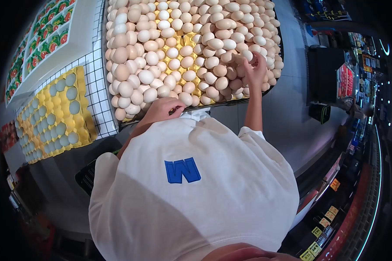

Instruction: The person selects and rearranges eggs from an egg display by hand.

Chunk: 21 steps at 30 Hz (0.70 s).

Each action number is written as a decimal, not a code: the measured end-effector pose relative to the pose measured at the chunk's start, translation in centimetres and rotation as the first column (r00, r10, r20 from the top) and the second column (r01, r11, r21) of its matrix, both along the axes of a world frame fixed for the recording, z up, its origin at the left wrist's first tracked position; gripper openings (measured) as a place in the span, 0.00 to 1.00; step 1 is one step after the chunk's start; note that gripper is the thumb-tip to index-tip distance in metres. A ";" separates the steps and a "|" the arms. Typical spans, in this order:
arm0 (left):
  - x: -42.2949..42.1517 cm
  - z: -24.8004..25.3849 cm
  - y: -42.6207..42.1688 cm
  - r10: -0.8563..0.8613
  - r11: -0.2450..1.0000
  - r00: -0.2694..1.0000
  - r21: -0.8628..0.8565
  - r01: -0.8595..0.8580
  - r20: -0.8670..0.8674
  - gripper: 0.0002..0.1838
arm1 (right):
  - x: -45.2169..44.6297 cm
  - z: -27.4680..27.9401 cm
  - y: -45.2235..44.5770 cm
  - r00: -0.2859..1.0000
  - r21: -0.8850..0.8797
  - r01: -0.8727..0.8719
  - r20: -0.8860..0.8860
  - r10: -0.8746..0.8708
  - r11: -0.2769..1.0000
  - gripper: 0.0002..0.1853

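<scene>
White shirt (191, 213), nearest | left hand (163, 108), curled, by near display rim (231, 102), contents unclear | right hand (255, 69), bent about pale egg (247, 55) among right-side eggs (223, 35), pinch cannot tell | likely light, stiff, smooth, fragile; cradle its middle

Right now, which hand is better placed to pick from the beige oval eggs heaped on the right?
Probably the right hand: it reaches over those eggs, while the left hand is curled by the black front rim.

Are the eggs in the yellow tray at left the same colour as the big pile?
No, the tray eggs look bluish-green, while the big egg pile is mostly beige to pinkish.
</scene>
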<state>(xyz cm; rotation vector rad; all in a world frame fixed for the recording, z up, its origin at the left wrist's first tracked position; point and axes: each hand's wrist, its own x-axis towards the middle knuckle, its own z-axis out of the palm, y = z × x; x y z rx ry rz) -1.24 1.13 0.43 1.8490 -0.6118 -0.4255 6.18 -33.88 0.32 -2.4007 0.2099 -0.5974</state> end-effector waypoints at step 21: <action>0.3 0.0 0.3 0.011 0.998 0.994 -0.063 -0.017 -0.106 0.08 | 0.8 -1.9 7.6 0.972 -0.198 -0.230 0.006 0.236 0.953 0.25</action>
